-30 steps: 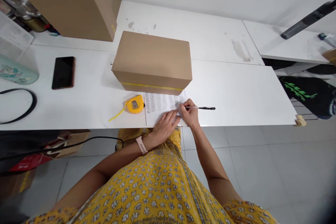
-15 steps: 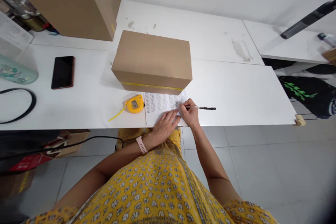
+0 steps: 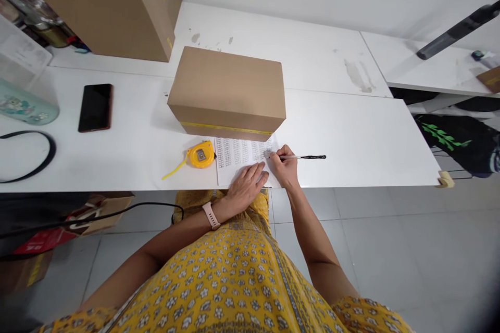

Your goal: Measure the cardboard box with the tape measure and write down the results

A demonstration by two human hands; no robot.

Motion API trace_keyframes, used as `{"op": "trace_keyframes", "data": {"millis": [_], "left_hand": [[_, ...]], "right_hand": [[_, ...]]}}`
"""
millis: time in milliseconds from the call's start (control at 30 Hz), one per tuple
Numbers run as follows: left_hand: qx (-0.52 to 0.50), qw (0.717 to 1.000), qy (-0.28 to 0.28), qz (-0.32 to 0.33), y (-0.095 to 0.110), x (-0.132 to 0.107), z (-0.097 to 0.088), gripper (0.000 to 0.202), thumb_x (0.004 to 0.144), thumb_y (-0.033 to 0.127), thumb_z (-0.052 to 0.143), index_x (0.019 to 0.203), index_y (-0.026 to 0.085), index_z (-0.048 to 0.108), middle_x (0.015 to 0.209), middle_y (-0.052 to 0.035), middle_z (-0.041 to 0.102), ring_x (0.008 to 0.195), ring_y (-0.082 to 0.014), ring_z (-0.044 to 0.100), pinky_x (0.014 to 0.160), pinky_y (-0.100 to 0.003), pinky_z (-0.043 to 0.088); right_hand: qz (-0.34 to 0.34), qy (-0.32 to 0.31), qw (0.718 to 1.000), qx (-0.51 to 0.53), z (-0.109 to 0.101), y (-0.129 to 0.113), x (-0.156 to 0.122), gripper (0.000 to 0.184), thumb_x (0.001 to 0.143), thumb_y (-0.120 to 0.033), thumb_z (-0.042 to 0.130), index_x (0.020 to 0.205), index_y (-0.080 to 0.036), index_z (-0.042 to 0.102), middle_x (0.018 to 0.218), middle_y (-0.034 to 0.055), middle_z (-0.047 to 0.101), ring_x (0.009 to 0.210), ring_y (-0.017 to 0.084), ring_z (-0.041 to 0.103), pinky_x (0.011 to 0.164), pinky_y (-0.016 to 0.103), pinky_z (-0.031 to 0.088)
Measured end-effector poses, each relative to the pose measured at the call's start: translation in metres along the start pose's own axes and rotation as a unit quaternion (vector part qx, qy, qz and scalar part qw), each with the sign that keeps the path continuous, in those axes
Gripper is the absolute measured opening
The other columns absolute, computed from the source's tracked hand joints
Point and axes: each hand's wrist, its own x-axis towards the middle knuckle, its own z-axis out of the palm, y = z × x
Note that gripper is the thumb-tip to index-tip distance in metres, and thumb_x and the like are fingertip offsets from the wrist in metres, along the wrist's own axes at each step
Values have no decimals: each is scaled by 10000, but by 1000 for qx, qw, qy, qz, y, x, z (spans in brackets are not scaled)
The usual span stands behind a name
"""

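Nearby, cardboard box (image 3: 227,91), tape measure (image 3: 200,155), phone (image 3: 96,107)

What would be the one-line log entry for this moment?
right hand: holds pen on paper | left hand: flat on paper | box behind paper

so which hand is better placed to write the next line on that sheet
Right: the right hand grips the pen with its tip at the sheet, while the left hand lies flat on it.
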Motion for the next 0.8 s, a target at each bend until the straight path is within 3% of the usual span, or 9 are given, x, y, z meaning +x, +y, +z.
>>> {"op": "trace_keyframes", "data": {"millis": [800], "left_hand": [[16,1000,2,-2,2,0,2,369,1051,152,423,1376,105,590,1545,-205,518,1407,-302,507,1131,-441,431]], "right_hand": [[-5,-12,1000,-17,3,1,0,296,783,-366,657,651,-247,420,571,-73,420,574,109,370,567,272,324]]}}
